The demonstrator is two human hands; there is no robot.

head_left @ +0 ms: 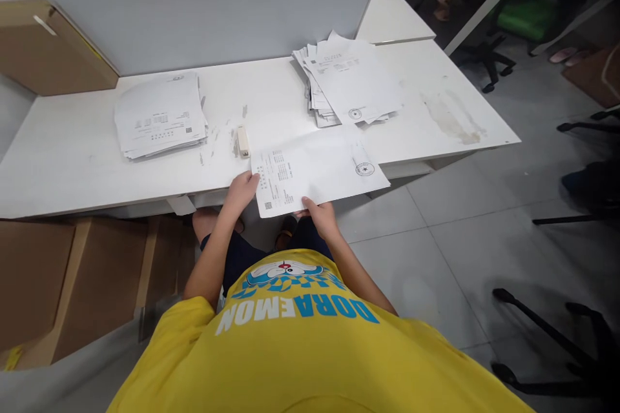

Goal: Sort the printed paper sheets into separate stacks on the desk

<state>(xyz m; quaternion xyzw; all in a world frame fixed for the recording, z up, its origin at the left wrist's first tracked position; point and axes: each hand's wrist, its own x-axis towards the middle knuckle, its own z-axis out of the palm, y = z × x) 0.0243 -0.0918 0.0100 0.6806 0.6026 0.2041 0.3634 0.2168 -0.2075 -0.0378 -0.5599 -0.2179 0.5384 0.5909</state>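
My left hand and right hand pinch the paper by its edges, over the front of the desk. It looks light, bendy, easy to crease; edges seem best.

The person's left hand is closed in a pinch, back of the hand uppermost, fingertips directed forward and inward. The right hand, to the right of the left fingertips and slightly nearer the torso, is likewise closed, thumb uppermost, the other fingers largely hidden beneath. Both forearms, bare, extend back and outward from the fingers. Wrists appear nearly straight.
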